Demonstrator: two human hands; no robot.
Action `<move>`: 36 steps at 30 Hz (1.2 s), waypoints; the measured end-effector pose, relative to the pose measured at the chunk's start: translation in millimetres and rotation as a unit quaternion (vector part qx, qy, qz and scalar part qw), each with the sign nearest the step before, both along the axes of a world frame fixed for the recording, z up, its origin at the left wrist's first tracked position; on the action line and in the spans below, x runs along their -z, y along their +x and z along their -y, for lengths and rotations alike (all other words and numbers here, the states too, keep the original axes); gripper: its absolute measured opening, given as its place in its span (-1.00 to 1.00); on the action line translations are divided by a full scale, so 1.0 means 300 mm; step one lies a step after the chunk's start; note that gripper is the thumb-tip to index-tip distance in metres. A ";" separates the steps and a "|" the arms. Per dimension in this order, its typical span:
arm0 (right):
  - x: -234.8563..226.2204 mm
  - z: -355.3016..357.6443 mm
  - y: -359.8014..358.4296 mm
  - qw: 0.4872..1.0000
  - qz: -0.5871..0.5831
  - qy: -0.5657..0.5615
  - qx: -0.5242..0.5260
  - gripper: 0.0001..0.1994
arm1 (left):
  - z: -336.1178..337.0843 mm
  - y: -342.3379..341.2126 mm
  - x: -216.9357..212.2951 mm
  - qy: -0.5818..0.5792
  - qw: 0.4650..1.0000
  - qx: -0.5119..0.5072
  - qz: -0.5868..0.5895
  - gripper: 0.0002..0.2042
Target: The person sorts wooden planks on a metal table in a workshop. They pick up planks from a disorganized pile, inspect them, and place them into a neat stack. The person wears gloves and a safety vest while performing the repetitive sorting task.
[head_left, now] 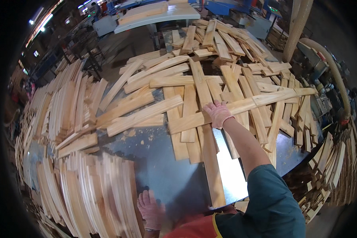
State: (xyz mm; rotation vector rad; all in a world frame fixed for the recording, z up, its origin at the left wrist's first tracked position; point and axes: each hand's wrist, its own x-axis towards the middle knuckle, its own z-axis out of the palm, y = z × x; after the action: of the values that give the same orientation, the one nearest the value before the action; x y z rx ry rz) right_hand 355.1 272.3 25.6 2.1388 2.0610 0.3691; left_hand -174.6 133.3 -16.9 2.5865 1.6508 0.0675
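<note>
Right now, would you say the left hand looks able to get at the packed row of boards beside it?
Probably yes: the left hand looks empty and sits close by the packed row of boards, with nothing visible between them.

Plank (pixel 265 99) under right hand (pixel 219 114), just off centre toward 3 o'clock: bare wood, matt, smooth face. Board stack (pixel 95 186) at 8: same bare matt wood. Tabletop (pixel 166 170) at 6: smooth dark metal, glossy glare toward 5. Gloves (pixel 150 210): matt cloth. Sleeve (pixel 273 202) at 4: matt cloth. Hose (pixel 334 65) at 2: ribbed, probably plastic, poor view there.
</note>
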 end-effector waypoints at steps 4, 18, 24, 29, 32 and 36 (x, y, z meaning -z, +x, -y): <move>-0.173 0.000 -0.166 0.953 -0.114 -0.280 -0.011 -0.39 | -0.078 0.253 -0.023 0.018 0.996 0.073 0.049 0.02; -0.048 0.240 0.703 0.952 -0.170 -0.199 0.162 -0.02 | -0.181 0.482 0.037 -0.175 0.970 0.166 -0.006 -0.06; -0.105 0.279 0.376 0.959 -0.019 -0.282 -0.023 -0.12 | -0.030 0.202 -0.081 -0.339 0.929 -0.099 0.108 -0.20; -0.202 0.311 -0.081 0.908 -0.275 -0.314 0.040 -0.21 | 0.089 -0.142 0.011 -0.085 0.985 -0.091 0.116 -0.32; 0.018 0.371 -0.266 0.823 -0.533 -0.189 0.057 -0.20 | 0.120 -0.250 0.005 0.028 0.995 -0.091 0.018 -0.38; 0.115 0.349 -0.717 0.752 -0.559 -0.265 0.226 -0.49 | 0.159 -0.386 0.063 0.083 0.990 -0.104 -0.037 -0.37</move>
State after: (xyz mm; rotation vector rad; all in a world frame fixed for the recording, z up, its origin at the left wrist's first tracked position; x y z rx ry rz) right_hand 140.0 167.5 -8.8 2.5071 1.4541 -1.7093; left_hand -290.4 85.7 -35.8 2.5479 2.0187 0.1279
